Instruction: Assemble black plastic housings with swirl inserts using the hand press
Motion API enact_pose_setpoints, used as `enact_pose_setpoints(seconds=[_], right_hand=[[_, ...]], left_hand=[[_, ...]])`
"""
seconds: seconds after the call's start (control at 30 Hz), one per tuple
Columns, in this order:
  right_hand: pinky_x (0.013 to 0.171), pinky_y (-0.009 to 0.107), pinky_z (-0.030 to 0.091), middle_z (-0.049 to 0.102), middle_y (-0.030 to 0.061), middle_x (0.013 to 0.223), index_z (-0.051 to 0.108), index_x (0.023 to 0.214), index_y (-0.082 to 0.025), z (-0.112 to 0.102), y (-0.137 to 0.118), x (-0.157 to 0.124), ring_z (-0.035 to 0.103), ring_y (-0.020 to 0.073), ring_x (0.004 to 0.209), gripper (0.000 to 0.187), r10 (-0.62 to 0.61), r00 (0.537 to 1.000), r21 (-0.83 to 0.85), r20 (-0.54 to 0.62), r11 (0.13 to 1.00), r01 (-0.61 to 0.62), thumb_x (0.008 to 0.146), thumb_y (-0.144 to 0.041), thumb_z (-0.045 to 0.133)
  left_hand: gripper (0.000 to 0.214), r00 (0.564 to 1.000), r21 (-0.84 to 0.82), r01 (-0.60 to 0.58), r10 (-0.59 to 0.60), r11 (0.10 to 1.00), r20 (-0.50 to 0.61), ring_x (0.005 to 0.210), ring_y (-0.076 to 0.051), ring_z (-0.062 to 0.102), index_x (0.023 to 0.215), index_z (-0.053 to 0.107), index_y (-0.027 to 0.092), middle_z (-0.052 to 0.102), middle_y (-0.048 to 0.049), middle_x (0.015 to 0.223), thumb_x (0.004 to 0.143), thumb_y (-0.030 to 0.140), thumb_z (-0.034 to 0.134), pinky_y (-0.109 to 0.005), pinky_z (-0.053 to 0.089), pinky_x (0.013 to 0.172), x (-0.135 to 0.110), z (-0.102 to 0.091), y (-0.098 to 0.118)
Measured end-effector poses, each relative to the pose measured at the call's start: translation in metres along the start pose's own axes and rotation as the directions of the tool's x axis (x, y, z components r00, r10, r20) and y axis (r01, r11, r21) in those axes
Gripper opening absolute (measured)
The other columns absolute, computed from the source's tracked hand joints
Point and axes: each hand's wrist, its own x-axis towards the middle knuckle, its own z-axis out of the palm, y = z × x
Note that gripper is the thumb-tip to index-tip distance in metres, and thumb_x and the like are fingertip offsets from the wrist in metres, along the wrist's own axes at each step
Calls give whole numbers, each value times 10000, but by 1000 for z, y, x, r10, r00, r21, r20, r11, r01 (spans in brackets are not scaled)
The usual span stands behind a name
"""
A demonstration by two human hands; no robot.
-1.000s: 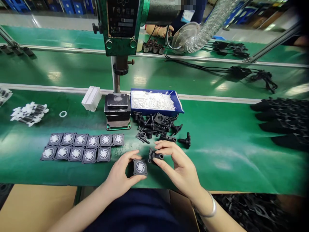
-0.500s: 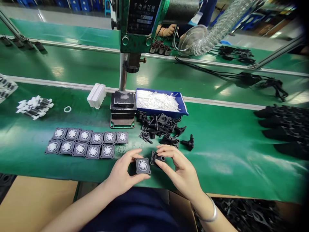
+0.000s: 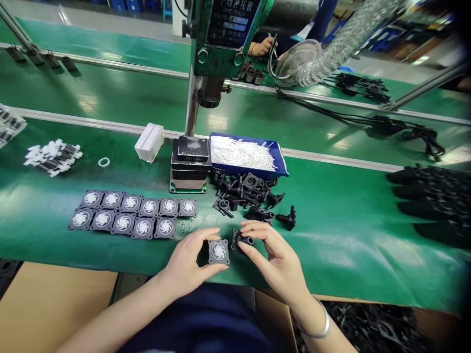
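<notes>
My left hand pinches a small square grey plate with a white swirl impeller near the front edge of the green bench. Just to its right, my right hand grips a black plastic housing with a short tube. The two parts are held close together, almost touching. Two rows of the same impeller plates lie flat to the left. A heap of black housings sits just beyond my hands.
A green hand press stands behind, with its black die block. A blue tray of white pins is beside it. White block, white ring, black-and-white parts left. Black parts right. Another person's hand is across the conveyor.
My hands keep the same grip on both parts and stay close together. The camera has shifted and tilted slightly, so the scene slid a little to the right.
</notes>
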Motion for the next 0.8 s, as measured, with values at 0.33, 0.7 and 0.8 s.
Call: enact_pose_setpoints(seconds=[0.33,0.7,0.8], right_hand=[[924,383,544,641,75,1064,588,993,-230,1,-1,1,634,223,1100,89,-17,999,-24,46,1000,18,933,-182,631],[1011,528,468,584,142,1245,533,1328,-224,0,2,-7,520,302,1258,396,-227,969,-405,95,881,246,944,-137,579],[1032,516,452,569,150,1294,491,1393,-201,4,-14,-7,487,290,1294,473,-258,944,-360,205,877,318,941,-66,532]], left_hand=[[672,998,49,-51,53,997,-26,1071,-239,680,1340,457,277,696,-51,1170,781,369,818,-396,537,979,2,0,0],[645,997,12,-66,66,998,33,1155,-237,641,1386,408,303,668,-57,1238,846,331,759,-420,517,1028,1,0,-2],[663,998,4,-60,60,998,18,1156,-235,638,1408,382,306,660,-62,1239,855,347,747,-423,520,1026,1,2,-3]])
